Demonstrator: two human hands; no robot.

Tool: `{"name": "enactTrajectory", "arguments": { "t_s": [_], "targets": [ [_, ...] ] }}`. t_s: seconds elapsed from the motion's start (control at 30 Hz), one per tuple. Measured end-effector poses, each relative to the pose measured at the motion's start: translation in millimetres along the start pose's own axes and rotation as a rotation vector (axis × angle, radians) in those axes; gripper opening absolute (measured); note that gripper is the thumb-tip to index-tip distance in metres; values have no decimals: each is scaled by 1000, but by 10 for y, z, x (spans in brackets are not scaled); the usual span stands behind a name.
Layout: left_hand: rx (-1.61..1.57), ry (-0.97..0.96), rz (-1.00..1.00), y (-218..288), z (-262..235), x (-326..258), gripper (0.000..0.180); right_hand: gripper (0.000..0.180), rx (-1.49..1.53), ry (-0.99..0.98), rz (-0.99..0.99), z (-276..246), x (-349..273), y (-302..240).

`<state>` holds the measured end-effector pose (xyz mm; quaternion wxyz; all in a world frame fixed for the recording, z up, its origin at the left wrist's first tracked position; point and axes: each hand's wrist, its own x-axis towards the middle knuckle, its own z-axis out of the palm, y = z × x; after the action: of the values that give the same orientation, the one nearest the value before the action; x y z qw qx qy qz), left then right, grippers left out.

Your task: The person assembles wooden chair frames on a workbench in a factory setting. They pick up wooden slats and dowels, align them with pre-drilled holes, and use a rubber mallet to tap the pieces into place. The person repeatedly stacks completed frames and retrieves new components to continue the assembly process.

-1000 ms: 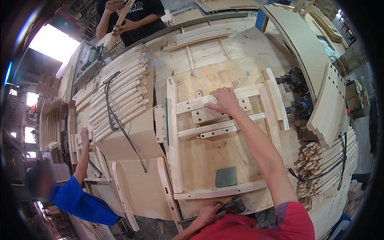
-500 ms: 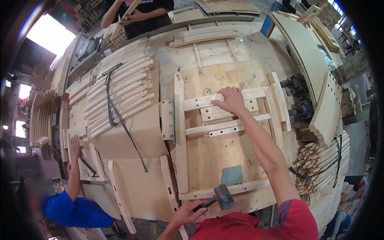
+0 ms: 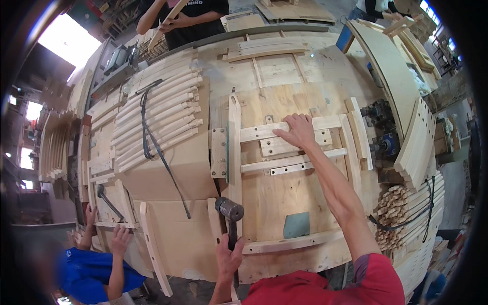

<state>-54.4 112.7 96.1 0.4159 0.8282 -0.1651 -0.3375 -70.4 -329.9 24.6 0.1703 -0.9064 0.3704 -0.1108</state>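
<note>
My left hand (image 3: 230, 258) is closed round the handle of a dark-headed mallet (image 3: 230, 208). The mallet stands nearly upright, its head by the near part of a long upright post (image 3: 235, 152). My right hand (image 3: 299, 132) grips a pale wooden rail (image 3: 256, 134), fingers over its far edge and thumb toward me. That rail runs from the post to a shorter upright (image 3: 349, 147) on the right. A thinner crossbar (image 3: 325, 156) spans the same two pieces nearer me. Between them lies a drilled block (image 3: 274, 147). At the near edge lies a curved rail (image 3: 290, 242).
Stacked wooden bars (image 3: 157, 117) with a black strap (image 3: 152, 137) lie on cardboard to the left. A strapped bundle (image 3: 406, 203) and metal clamps (image 3: 384, 142) are on the right. A blue-sleeved co-worker (image 3: 101, 269) works at lower left; another person (image 3: 188, 23) stands across the table.
My left hand has raised the mallet and swung its head up and left toward the long post. My right hand stays on the rail. The blue-sleeved co-worker's hands have moved nearer me.
</note>
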Motion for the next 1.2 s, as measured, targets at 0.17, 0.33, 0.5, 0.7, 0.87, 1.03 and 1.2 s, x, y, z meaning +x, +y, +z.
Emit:
{"name": "enactTrajectory", "arguments": {
  "t_s": [0.17, 0.33, 0.5, 0.7, 0.87, 1.03, 1.2],
  "targets": [
    [-159, 89, 205, 702, -131, 360, 39, 63, 46, -1, -18, -15, 40, -58],
    [-558, 240, 758, 2146, -500, 507, 50, 63, 70, 28, -17, -46, -15, 96],
    [-758, 440, 1121, 2797, -306, 751, 45, 62, 61, 2, 14, -37, -37, 225],
    [836, 329, 336, 1491, 548, 2036, 17, 63, -2, 84, -23, -268, 307, 332],
    [-106, 435, 366, 2827, 78, 1333, 28, 62, 52, 43, -36, 8, 29, 294],
    [568, 316, 20, 1170, -22, 1876, 47, 62, 186, -32, -192, 79, -104, -528],
    [326, 427, 433, 2182, 326, 1904, 45, 63, 55, 20, -21, 357, -308, 322]
  ]
}}
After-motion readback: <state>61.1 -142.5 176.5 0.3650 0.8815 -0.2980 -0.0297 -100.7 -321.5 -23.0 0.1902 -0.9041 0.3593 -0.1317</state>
